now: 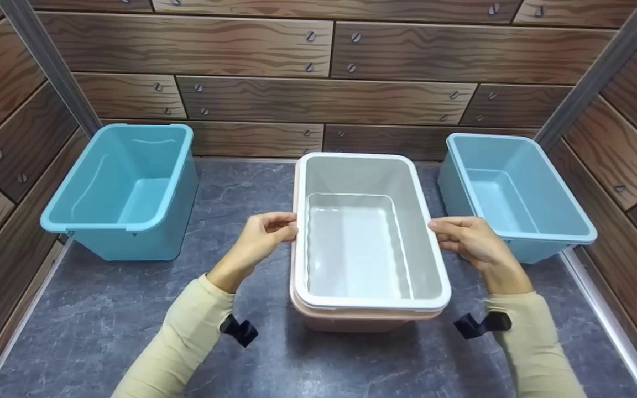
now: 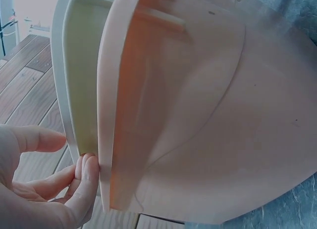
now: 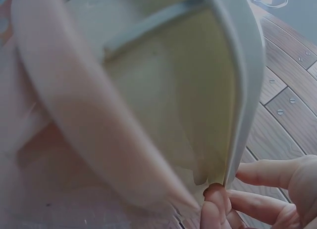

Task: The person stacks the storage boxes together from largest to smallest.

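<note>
A white bin (image 1: 354, 243) sits nested inside a pink bin (image 1: 351, 323), its rim a little above the pink one. My left hand (image 1: 260, 240) pinches the white rim at its left side, and my right hand (image 1: 470, 240) pinches the opposite side. In the left wrist view, fingers of the left hand (image 2: 54, 182) curl under the white rim (image 2: 60, 66), beside the pink rim (image 2: 111, 90). The right wrist view has the right hand (image 3: 262, 194) gripping the white rim (image 3: 250, 80), with a gap to the pink rim (image 3: 104, 110).
A teal bin (image 1: 147, 243) stands on the dark marbled table (image 1: 230, 365) at the left, and a light blue bin (image 1: 523, 213) at the right. Wood-patterned walls (image 1: 252, 47) enclose the back and sides, with grey posts at the corners.
</note>
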The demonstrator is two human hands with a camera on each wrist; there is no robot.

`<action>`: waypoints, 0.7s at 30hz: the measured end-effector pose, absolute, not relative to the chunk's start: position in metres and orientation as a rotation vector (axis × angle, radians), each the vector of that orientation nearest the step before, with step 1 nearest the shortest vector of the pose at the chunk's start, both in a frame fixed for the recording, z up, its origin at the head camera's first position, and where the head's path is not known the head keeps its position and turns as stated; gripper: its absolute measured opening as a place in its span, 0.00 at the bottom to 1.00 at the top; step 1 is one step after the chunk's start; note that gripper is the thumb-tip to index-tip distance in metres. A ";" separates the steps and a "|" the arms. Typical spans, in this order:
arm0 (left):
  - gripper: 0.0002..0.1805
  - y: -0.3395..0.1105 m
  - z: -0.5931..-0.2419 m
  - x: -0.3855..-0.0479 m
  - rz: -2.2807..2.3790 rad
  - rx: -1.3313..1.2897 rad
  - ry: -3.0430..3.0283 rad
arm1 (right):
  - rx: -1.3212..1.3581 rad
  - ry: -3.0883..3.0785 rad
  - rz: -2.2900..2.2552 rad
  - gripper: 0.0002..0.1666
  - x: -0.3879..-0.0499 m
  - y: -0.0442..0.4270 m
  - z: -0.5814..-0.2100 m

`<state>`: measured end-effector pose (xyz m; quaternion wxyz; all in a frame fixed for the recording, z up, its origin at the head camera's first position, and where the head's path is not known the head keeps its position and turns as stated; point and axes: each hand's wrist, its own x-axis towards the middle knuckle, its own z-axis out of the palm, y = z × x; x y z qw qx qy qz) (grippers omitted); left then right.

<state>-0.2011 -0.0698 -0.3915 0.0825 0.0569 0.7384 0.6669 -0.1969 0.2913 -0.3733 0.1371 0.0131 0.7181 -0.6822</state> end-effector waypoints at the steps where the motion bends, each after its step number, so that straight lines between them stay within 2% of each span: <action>1: 0.20 -0.070 -0.392 -0.201 1.990 0.168 2.207 | 0.040 2.081 -1.973 0.16 -0.197 0.291 -0.373; 21: 0.19 -0.069 -0.393 -0.202 1.996 0.171 2.207 | 0.062 2.033 -1.985 0.17 -0.200 0.292 -0.377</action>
